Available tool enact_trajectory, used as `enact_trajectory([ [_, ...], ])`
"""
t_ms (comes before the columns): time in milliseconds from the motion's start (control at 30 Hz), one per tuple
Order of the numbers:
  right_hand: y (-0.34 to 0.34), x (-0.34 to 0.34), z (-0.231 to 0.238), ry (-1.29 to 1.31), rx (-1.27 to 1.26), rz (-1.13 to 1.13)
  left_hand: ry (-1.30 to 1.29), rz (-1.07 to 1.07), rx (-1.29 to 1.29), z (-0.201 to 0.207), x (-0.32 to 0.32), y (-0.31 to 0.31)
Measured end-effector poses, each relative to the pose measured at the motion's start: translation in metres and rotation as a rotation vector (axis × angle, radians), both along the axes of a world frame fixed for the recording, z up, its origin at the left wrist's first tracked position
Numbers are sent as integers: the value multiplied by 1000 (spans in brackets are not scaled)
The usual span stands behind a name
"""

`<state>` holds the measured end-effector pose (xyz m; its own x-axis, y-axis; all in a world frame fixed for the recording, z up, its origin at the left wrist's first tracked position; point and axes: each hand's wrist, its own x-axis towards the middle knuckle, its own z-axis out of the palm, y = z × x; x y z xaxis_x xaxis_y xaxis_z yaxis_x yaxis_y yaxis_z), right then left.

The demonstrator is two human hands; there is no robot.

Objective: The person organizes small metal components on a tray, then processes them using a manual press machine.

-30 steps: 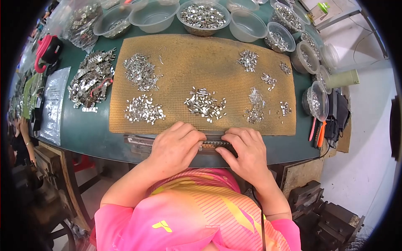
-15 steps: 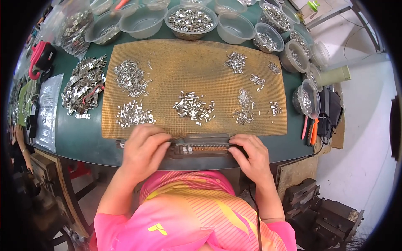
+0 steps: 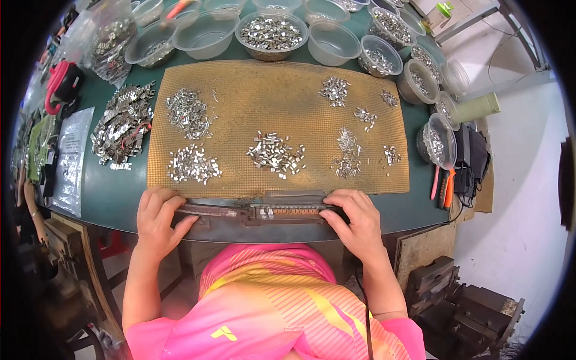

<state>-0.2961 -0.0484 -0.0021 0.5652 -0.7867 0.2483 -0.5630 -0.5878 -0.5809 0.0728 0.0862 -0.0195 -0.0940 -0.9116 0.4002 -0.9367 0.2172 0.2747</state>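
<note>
A long, narrow dark metal jig lies along the table's front edge. Its right part holds a slotted strip with a row of small pieces, silvery at the left and coppery further right. My left hand is closed on the jig's left end, thumb at the near side and fingers beyond it. At the right end, my right hand grips the jig between thumb and fingers. Just beyond the jig, small piles of silvery metal links are spread over a tan textured mat.
Clear plastic bowls, several filled with metal bits, line the far and right sides. Linked metal strips and a plastic bag lie at left. Orange-handled pliers rest at right, near a green roll.
My left hand has slid left from the jig's middle to its left end, uncovering the left bar. My right hand remains at the right end, shifted slightly.
</note>
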Motion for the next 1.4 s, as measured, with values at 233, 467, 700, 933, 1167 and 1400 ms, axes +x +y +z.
enact_trajectory([
  [233,-2,-20,-2,-67,25,-75,30,-136,-12,24,9,13],
  [467,-1,-31,3,74,-66,-72,424,-421,-165,45,-51,-8],
  [700,-1,-27,13,186,6,-20,338,-550,-212,14,-142,-74],
  [933,-3,-32,11,179,-31,-11,220,-447,-28,9,-142,-80],
  [1167,-1,-32,17,-33,257,78,218,-245,-25,9,-100,-56],
  [1400,-3,-33,24,0,559,129,220,-244,-17,4,-92,-44],
])
